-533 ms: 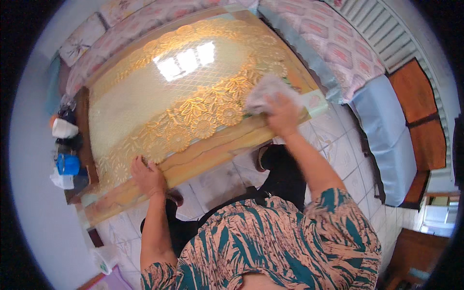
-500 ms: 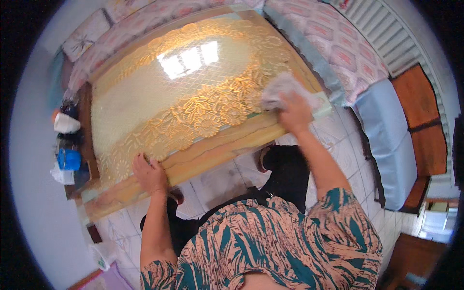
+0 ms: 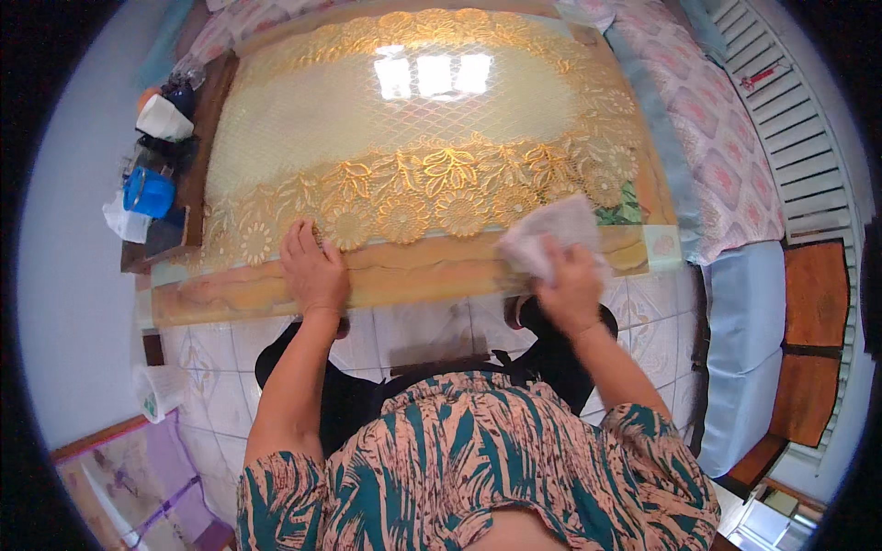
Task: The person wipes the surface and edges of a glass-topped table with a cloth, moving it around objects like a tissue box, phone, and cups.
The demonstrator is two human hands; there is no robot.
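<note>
A pale pinkish-white cloth (image 3: 553, 231) is bunched under my right hand (image 3: 570, 286), whose fingers grip it at the table's near edge, toward the right. Beneath it lies a gold lace-patterned tablecloth (image 3: 401, 219) with flowers and leaves, shiny where light falls on it. My left hand (image 3: 314, 268) rests on the near left part of the table (image 3: 432, 266), its fingers spread over the lace border and holding nothing. The table's rim is yellow-brown and marbled. A small green leafy print shows past the right end of the cloth.
Against the left wall, a wooden tray (image 3: 213, 138) holds a white cup (image 3: 163, 118) and a blue container (image 3: 149, 191). Patterned seating (image 3: 726, 138) and a pale blue cover (image 3: 742, 349) line the right side. A white waste bin (image 3: 162, 393) stands low left on the tiled floor.
My right hand has drawn the cloth back from the table's right part to its near edge. My left hand stays on the lace border. The whole view has turned.
</note>
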